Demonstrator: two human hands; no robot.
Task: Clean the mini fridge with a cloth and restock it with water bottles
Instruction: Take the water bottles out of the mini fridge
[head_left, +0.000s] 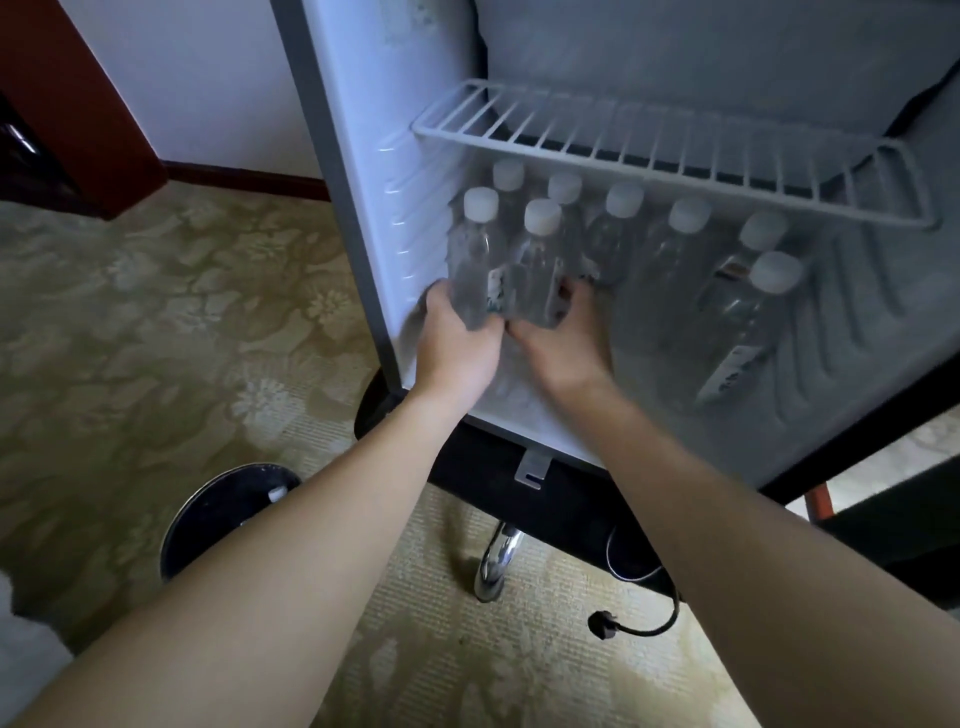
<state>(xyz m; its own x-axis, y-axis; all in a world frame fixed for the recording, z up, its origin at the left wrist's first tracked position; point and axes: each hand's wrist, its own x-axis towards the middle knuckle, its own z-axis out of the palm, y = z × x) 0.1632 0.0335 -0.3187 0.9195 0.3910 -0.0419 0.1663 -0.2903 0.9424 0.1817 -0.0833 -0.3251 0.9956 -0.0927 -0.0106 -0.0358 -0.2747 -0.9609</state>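
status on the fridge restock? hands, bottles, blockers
Left hand and right hand each grip a front water bottle. Eight capped bottles on fridge floor. Wire shelf bare. No blockers seen.

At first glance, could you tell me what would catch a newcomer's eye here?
The two hands, left hand and right hand, each gripping a water bottle at the front left of the open mini fridge floor. Behind them stand more white-capped bottles under a bare wire shelf. An unplugged power cord lies on the carpet below.
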